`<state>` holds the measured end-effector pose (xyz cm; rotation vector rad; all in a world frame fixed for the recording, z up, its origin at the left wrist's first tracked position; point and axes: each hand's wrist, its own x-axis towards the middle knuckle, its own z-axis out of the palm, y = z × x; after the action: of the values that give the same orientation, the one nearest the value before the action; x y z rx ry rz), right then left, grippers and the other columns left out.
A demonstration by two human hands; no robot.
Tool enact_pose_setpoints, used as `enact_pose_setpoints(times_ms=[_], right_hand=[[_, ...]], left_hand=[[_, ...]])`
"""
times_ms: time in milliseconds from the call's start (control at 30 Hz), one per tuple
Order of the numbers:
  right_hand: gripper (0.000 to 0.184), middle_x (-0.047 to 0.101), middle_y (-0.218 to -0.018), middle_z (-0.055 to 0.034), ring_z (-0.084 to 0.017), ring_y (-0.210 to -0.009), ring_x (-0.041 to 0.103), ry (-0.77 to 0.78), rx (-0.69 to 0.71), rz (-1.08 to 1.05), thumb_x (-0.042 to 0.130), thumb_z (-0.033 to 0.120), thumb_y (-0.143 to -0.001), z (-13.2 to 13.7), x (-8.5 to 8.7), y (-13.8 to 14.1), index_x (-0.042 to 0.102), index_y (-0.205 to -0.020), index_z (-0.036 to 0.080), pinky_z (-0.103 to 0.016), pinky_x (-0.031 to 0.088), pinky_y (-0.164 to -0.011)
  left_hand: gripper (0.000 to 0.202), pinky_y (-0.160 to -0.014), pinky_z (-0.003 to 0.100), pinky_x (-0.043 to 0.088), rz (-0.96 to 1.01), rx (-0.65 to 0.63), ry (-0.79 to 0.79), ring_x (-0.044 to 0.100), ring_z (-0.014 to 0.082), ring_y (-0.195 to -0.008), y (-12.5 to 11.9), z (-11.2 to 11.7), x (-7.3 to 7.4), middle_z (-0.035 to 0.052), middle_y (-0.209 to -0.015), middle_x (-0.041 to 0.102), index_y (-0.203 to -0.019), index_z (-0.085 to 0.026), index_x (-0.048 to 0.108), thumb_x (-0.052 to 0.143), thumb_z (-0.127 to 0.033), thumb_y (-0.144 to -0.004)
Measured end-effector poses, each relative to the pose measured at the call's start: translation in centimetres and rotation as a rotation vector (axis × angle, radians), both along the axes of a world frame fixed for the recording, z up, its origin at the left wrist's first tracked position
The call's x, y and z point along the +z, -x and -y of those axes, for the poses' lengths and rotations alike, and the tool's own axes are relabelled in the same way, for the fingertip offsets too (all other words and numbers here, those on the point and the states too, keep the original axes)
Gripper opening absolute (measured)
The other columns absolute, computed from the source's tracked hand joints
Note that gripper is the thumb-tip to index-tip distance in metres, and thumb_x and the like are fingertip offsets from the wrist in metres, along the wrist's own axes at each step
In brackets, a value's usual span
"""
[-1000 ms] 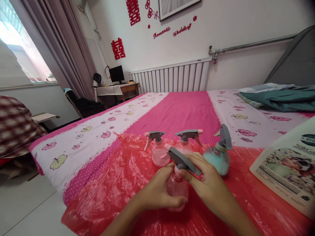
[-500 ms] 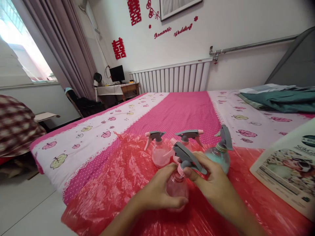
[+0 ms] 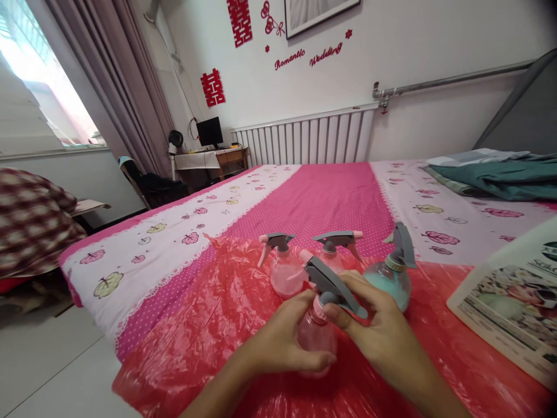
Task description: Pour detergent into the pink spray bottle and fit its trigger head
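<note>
A small pink spray bottle (image 3: 317,334) stands on the red plastic sheet (image 3: 209,313) in front of me. My left hand (image 3: 282,342) is wrapped round its round body. My right hand (image 3: 374,331) pinches the collar under the grey trigger head (image 3: 333,284), which tilts up to the left. Behind it stand two more pink spray bottles, one at the left (image 3: 285,273) and one partly hidden (image 3: 333,249), and a teal spray bottle (image 3: 391,278) just beyond my right fingers.
The sheet lies on a bed with a pink and white cover (image 3: 322,191). A large white printed bag (image 3: 509,302) lies at the right. Folded teal bedding (image 3: 500,174) is at the back right. A radiator (image 3: 304,136) lines the wall; a desk (image 3: 209,157) stands beyond.
The trigger head has turned and lifted slightly in my right hand, while my left hand keeps its hold on the bottle body. The view has shifted a little.
</note>
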<state>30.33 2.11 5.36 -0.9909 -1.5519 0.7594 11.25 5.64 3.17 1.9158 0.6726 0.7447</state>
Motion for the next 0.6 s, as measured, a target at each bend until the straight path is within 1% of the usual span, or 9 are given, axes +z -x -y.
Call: enact_pose_setpoints(times_ms=[100, 200, 300, 467, 600], right_hand=[[0.028, 0.067, -0.096, 0.0000, -0.017, -0.094, 0.062, -0.021, -0.040, 0.017, 0.072, 0.053, -0.096, -0.10, -0.06, 0.05, 0.074, -0.096, 0.025, -0.030, 0.044, -0.085], [0.029, 0.067, -0.095, -0.0003, -0.018, -0.092, 0.061, -0.016, -0.039, 0.040, 0.071, 0.053, -0.097, -0.26, -0.14, 0.21, 0.074, -0.094, 0.024, -0.031, 0.044, -0.085], [0.032, 0.068, -0.096, -0.0008, -0.018, -0.093, 0.060, -0.028, -0.066, 0.051, 0.070, 0.056, -0.097, -0.32, -0.10, 0.34, 0.074, -0.094, 0.024, -0.031, 0.044, -0.085], [0.034, 0.067, -0.097, -0.0013, -0.019, -0.096, 0.060, -0.026, -0.058, 0.041, 0.069, 0.057, -0.098, -0.15, -0.11, 0.32, 0.074, -0.096, 0.024, -0.031, 0.044, -0.086], [0.035, 0.067, -0.097, -0.0022, -0.019, -0.095, 0.060, 0.008, -0.031, 0.033, 0.067, 0.058, -0.099, -0.11, -0.25, 0.28, 0.075, -0.098, 0.023, -0.032, 0.045, -0.086]], left_hand=[[0.073, -0.113, 0.049, 0.048, -0.018, 0.009, 0.009, 0.063, 0.0353, -0.126, 0.07, 0.02, -0.06, 0.0110, -0.136, 0.068, -0.139, -0.019, 0.063, 0.088, -0.028, -0.071], [0.076, -0.114, 0.049, 0.047, -0.020, 0.005, 0.009, 0.062, 0.0361, -0.127, 0.09, -0.01, -0.02, 0.0119, -0.137, 0.067, -0.140, -0.018, 0.062, 0.089, -0.029, -0.070], [0.071, -0.112, 0.049, 0.049, -0.026, 0.009, 0.011, 0.063, 0.0353, -0.123, 0.09, -0.04, 0.04, 0.0115, -0.133, 0.068, -0.136, -0.017, 0.064, 0.088, -0.030, -0.071], [0.072, -0.110, 0.049, 0.050, -0.046, 0.020, -0.002, 0.063, 0.0348, -0.121, 0.13, 0.01, 0.01, 0.0116, -0.131, 0.068, -0.137, -0.018, 0.064, 0.088, -0.032, -0.071], [0.074, -0.115, 0.052, 0.047, -0.055, 0.013, -0.007, 0.062, 0.0355, -0.125, 0.08, 0.04, 0.13, 0.0115, -0.135, 0.067, -0.140, -0.019, 0.063, 0.088, -0.032, -0.071]])
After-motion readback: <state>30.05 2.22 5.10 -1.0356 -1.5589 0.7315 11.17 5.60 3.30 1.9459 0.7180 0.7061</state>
